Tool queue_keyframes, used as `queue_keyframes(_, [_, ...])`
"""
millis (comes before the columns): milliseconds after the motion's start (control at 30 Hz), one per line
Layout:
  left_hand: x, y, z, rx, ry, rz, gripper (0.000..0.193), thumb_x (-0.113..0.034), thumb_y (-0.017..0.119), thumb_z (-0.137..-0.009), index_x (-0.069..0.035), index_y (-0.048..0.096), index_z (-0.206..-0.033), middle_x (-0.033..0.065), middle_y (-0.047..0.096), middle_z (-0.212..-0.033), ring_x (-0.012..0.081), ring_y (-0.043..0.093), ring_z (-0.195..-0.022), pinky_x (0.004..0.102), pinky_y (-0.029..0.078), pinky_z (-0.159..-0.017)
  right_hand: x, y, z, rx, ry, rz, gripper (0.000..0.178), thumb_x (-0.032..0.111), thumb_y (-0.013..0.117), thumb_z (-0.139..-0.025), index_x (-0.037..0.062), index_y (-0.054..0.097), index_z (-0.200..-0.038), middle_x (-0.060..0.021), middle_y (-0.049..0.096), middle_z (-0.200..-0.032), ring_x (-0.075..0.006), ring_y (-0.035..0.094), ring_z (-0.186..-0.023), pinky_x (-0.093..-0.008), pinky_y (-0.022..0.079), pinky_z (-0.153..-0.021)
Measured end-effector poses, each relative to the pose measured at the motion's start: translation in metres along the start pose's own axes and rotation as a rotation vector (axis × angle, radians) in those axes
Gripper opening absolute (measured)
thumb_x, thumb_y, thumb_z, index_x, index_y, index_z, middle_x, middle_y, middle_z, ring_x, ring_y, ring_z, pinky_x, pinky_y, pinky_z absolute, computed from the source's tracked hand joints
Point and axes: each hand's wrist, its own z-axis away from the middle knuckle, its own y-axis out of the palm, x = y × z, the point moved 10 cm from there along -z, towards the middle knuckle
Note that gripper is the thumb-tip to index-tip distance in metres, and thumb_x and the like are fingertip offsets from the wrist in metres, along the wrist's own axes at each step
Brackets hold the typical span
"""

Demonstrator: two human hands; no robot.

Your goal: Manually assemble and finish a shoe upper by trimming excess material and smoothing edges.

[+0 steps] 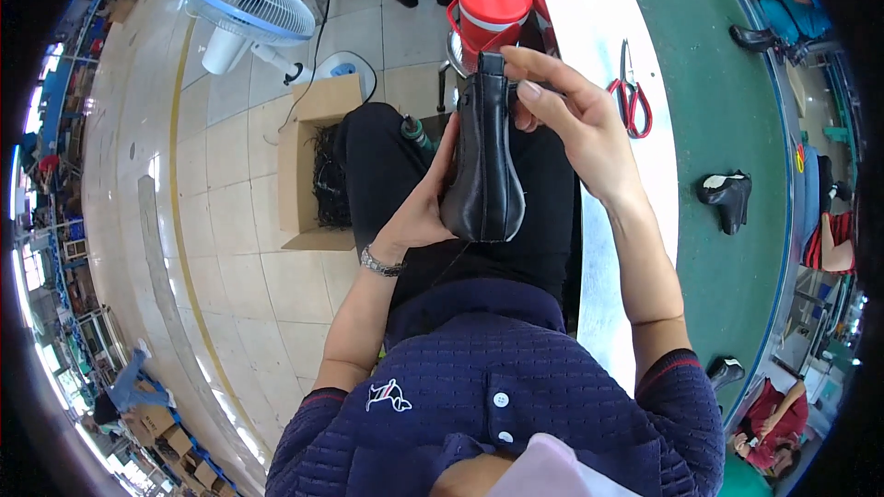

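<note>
Pale mask (pixel 551 471) closest; black boot (pixel 494 161) over your lap (pixel 548 221), your left hand (pixel 420 213) gripping its side. Your right hand (pixel 582 120) curls by its top, pinch unclear. Best: brace firmly left, work lightly right.

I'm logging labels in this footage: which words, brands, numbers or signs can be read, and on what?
None reads clearly.
Navy shirt: white animal emblem, any lettering too small to read.
Black boot: no readable text.
Red-lidded bucket: no readable text.

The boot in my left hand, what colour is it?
Black; the boot shows in the head view, the only one.
</note>
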Motion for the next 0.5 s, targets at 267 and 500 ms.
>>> queue_keyframes(267, [-0.027,-0.024,0.013,-0.163,0.040,-0.374,0.118,-0.015,0.084,-0.059,-0.007,0.012,-0.152,0.0166,0.014,-0.157,0.0289,0.022,-0.144,0.0380,0.020,-0.116,-0.025,0.009,0.043,0.087,0.204,-0.063,0.036,0.017,0.056,-0.096,-0.0025,0.057,-0.126,-0.0071,0.062,-0.107,-0.0110,0.058,-0.093,-0.0249,0.048,-0.081])
queue_keyframes(500, [-0.045,-0.043,0.018,-0.333,-0.021,-0.740,0.113,-0.018,0.085,-0.056,-0.021,0.024,-0.151,0.0258,0.028,-0.147,0.0430,0.032,-0.135,0.0442,0.030,-0.111,-0.012,0.029,0.021,0.111,0.110,0.413,0.042,0.016,0.070,-0.087,-0.0121,0.059,-0.117,-0.0132,0.060,-0.101,-0.0181,0.063,-0.090,-0.0260,0.052,-0.079])
